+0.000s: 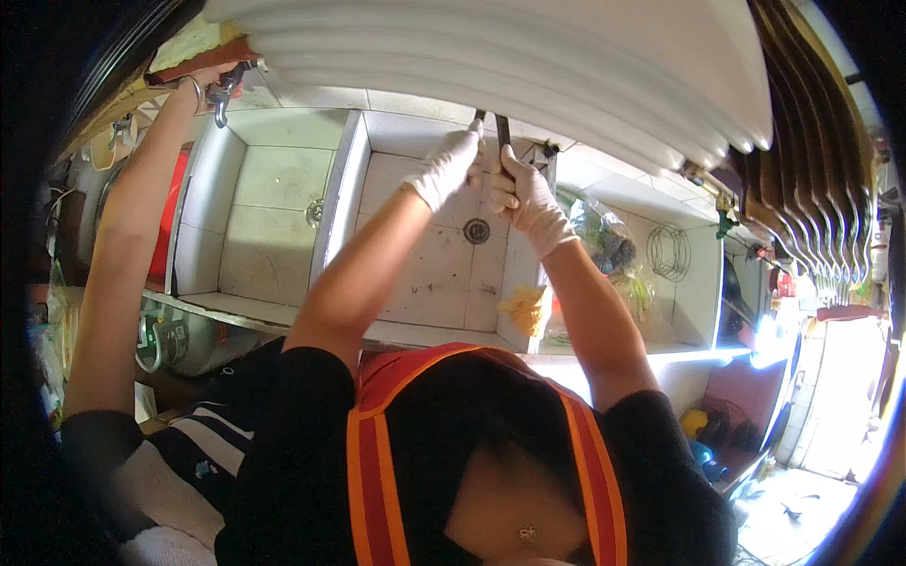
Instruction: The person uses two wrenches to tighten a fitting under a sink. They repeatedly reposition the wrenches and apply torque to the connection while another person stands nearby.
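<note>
Both my hands wear thin white gloves and reach up over the middle basin (415, 283) of a white-tiled sink. My right hand (530, 200) is closed round a flat dark strip-like handle (503, 134) that points away from me. Close beside it on the left, my left hand (451, 168) has its fingers curled at a small dark tip (480, 115). Whether the two dark pieces belong to one tool, I cannot tell. Their far ends run up toward the white ridged surface overhead.
Another person's bare arm (127, 217) reaches along the left to a metal tap (223, 97). The right basin (694, 311) holds bagged greens (609, 241) and a coiled wire (668, 253). A yellow cloth (525, 309) hangs on the divider. White ridged panels (528, 57) jut low overhead.
</note>
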The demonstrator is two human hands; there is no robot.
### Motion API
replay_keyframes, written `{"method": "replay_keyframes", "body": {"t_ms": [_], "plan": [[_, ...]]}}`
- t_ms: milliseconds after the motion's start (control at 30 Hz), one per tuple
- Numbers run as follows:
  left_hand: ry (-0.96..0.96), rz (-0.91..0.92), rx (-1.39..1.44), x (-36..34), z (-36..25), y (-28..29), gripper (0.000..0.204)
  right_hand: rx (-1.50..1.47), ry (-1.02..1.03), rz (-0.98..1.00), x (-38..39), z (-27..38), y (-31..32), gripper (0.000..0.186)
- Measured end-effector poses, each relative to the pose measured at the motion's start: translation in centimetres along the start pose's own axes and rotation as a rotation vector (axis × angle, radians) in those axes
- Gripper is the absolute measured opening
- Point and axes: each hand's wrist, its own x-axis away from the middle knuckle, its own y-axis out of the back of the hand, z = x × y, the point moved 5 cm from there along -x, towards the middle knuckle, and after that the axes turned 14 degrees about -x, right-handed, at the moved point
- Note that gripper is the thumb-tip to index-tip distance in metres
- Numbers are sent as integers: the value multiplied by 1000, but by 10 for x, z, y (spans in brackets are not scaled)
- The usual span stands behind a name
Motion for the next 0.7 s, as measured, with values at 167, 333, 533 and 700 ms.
{"method": "replay_keyframes", "body": {"t_ms": [167,333,533,700], "plan": [[-57,-126,-120,1,-6,6,46,-68,71,230,-11,-7,9,35],[-36,-179,-178,10,-7,2,51,-11,180,216,-13,-8,17,34],[59,-147,-292,7,-11,2,61,-137,158,333,-23,-12,21,32],[57,-264,-274,18,-17,1,48,-283,172,460,-31,-23,20,31]]}}
